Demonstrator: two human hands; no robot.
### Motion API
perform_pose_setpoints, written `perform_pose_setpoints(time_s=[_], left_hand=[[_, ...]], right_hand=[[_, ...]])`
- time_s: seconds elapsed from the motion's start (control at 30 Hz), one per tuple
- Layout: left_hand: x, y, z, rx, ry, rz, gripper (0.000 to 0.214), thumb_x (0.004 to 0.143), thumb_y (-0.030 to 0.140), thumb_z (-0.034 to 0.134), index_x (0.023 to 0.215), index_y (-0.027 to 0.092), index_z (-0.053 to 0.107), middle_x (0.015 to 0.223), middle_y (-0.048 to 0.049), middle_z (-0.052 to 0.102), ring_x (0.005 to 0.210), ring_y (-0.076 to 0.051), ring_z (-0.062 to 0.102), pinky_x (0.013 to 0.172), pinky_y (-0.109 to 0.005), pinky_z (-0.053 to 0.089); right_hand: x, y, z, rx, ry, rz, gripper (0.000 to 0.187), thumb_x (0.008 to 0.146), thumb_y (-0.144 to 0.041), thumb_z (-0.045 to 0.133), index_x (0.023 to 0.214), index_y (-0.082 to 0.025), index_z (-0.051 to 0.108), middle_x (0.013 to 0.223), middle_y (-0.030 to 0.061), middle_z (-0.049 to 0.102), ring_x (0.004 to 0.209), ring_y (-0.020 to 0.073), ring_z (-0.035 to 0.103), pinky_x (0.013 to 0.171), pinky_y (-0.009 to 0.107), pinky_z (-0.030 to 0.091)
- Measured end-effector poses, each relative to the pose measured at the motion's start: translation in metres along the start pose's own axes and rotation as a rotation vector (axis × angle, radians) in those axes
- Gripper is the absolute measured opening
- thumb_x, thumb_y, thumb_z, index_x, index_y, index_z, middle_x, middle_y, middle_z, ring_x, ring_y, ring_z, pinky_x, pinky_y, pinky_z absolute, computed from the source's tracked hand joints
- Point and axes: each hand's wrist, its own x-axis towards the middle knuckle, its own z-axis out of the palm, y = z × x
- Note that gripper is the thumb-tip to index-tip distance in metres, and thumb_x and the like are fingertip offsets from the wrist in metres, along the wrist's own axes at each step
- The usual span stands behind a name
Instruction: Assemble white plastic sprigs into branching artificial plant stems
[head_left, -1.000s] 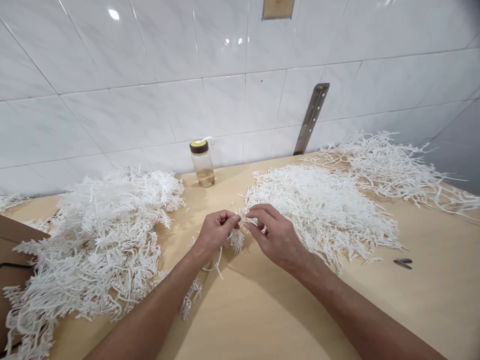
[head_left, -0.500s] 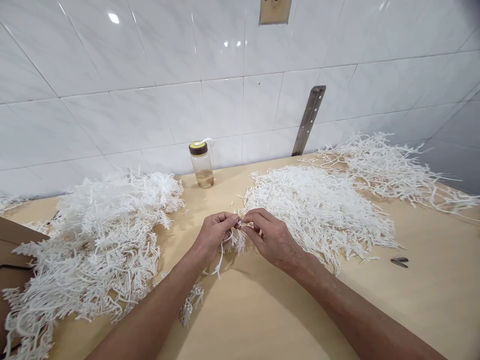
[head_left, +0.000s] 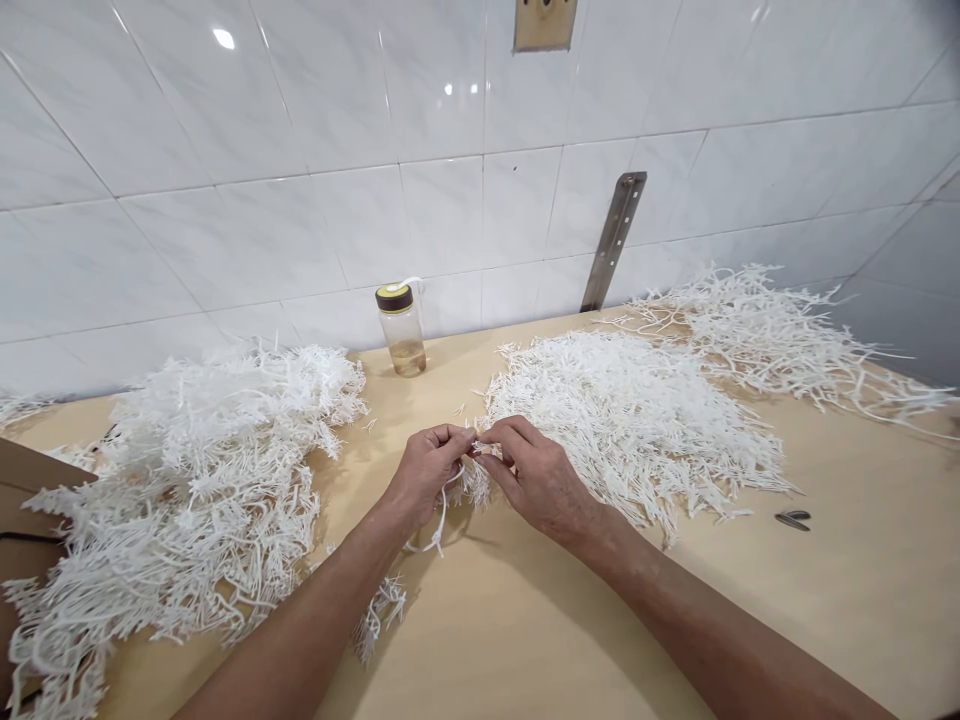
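Note:
My left hand (head_left: 426, 470) and my right hand (head_left: 531, 472) meet over the middle of the wooden table (head_left: 525, 620). Both pinch the same small white plastic sprig (head_left: 471, 478), whose fringe hangs between them and whose stem curls down under my left wrist. A big pile of white plastic sprigs (head_left: 195, 480) lies to the left. A flatter pile of white pieces (head_left: 630, 410) lies just behind my right hand. Another loose sprig (head_left: 379, 610) rests on the table by my left forearm.
A clear bottle with a brown lid (head_left: 402, 328) stands at the tiled wall. A third spread of thin white stems (head_left: 780, 330) lies at the far right. A small dark tool (head_left: 792, 519) sits on the table at right. A brown cardboard edge (head_left: 30, 480) shows at far left.
Both hands stay pinched together on the sprig, with only small finger shifts. The view has tilted slightly.

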Motion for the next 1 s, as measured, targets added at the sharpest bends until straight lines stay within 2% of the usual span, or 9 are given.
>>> perform_pose_setpoints(time_s=[0.3, 0.47, 0.7, 1.0], left_hand=[[-0.0032, 0.0015, 0.0036, -0.013, 0.010, -0.009, 0.039, 0.063, 0.046, 0.082, 0.066, 0.015, 0.059, 0.042, 0.0096, 0.034, 0.037, -0.003, 0.023, 0.040, -0.020, 0.017], [-0.0020, 0.0018, 0.0021, -0.004, 0.029, -0.030, 0.037, 0.065, 0.046, 0.080, 0.066, 0.014, 0.061, 0.040, 0.0099, 0.032, 0.035, -0.003, 0.021, 0.038, -0.020, 0.016], [0.0009, 0.0006, 0.0002, -0.114, 0.034, -0.101, 0.032, 0.065, 0.040, 0.081, 0.068, 0.015, 0.061, 0.040, 0.0090, 0.033, 0.035, -0.005, 0.026, 0.036, -0.020, 0.020], [-0.0001, -0.0030, 0.0038, -0.135, 0.026, -0.084, 0.035, 0.061, 0.039, 0.084, 0.068, 0.015, 0.060, 0.043, 0.0090, 0.034, 0.037, -0.004, 0.025, 0.037, -0.019, 0.018]], right_hand=[[-0.0003, 0.0004, 0.0069, -0.035, 0.021, -0.003, 0.009, 0.094, -0.020, 0.053, 0.102, -0.018, 0.058, 0.102, 0.0097, 0.062, 0.074, 0.0165, 0.062, 0.061, 0.029, 0.053], [0.0008, -0.0005, 0.0060, -0.045, 0.052, 0.009, 0.010, 0.097, -0.019, 0.048, 0.098, -0.018, 0.058, 0.097, 0.0087, 0.062, 0.076, 0.0167, 0.063, 0.067, 0.029, 0.053], [0.0005, -0.0005, 0.0049, -0.037, 0.038, 0.010, 0.007, 0.095, -0.022, 0.053, 0.098, -0.018, 0.057, 0.100, 0.0083, 0.062, 0.073, 0.0154, 0.062, 0.065, 0.028, 0.052], [0.0012, -0.0001, 0.0084, -0.006, 0.055, 0.033, 0.005, 0.094, -0.018, 0.051, 0.093, -0.018, 0.055, 0.095, 0.0076, 0.061, 0.071, 0.0150, 0.060, 0.063, 0.027, 0.050]])
